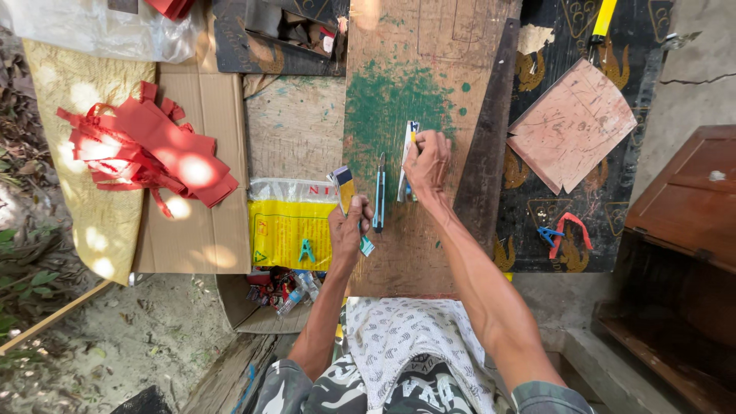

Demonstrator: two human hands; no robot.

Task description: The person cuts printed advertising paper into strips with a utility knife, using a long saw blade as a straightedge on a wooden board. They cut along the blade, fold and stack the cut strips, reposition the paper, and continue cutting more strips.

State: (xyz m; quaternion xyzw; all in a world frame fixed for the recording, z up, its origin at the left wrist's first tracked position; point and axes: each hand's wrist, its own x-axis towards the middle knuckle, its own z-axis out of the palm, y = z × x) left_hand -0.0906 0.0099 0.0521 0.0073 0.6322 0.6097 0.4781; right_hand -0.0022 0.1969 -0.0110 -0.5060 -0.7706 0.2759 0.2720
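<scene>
Right hand [427,162] pinches a pencil [414,136] on a paper strip [406,157], which runs lengthwise up the green-stained board [391,100]. The craft knife [379,201] lies parallel between both hands; left hand [349,230] grips a small packet [344,188].

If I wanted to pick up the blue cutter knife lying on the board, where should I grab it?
Probably by the blue handle of the cutter knife, pinching its long sides from above. It lies flat on the wooden board, pointed tip away from the person, between the left hand and right hand. Stay near the handle's near end, away from the tip.
</scene>
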